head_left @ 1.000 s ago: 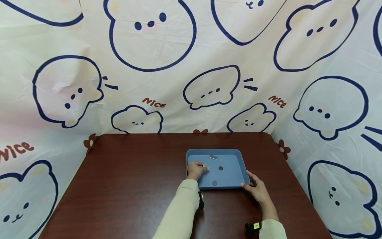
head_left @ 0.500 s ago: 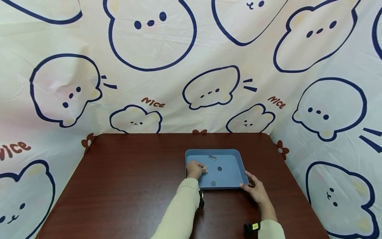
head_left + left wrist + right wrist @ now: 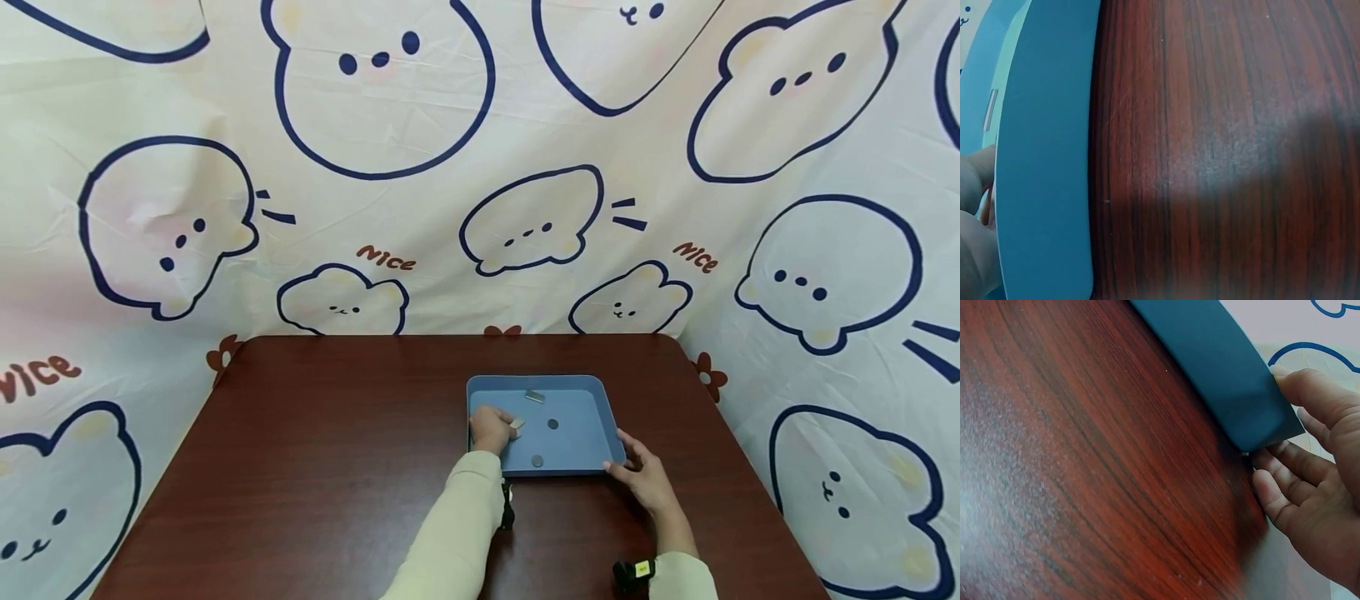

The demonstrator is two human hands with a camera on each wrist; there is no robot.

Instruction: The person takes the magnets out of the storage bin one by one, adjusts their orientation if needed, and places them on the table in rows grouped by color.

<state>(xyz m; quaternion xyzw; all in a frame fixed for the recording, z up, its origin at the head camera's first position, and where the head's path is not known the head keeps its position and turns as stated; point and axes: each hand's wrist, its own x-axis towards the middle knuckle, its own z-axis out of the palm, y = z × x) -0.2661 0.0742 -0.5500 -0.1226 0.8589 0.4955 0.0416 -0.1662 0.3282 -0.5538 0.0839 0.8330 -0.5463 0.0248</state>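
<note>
A blue tray (image 3: 600, 417) sits on a dark red wooden table (image 3: 337, 433). My left hand (image 3: 501, 427) reaches into its left side and pinches a small pale grey piece (image 3: 517, 423) at its fingertips. A grey rectangular piece (image 3: 534, 397) and two dark round discs (image 3: 552, 423) (image 3: 537, 460) lie loose on the tray floor. My right hand (image 3: 628, 460) holds the tray's near right corner. In the right wrist view its thumb (image 3: 1310, 384) lies over the tray rim (image 3: 1222, 356) and its fingers (image 3: 1275, 490) curl beside the corner. In the left wrist view the tray wall (image 3: 1044, 156) hides most of my left hand (image 3: 971, 219).
A printed cloth backdrop (image 3: 480, 167) with cartoon faces stands behind and to both sides of the table. Bare tabletop stretches to the left of the tray (image 3: 315, 467) and in front of it. Both arms wear pale sleeves (image 3: 450, 542).
My left hand's fingers have shifted slightly inside the tray, and the small pale piece now shows at their tips. The right hand and the tray have stayed in place.
</note>
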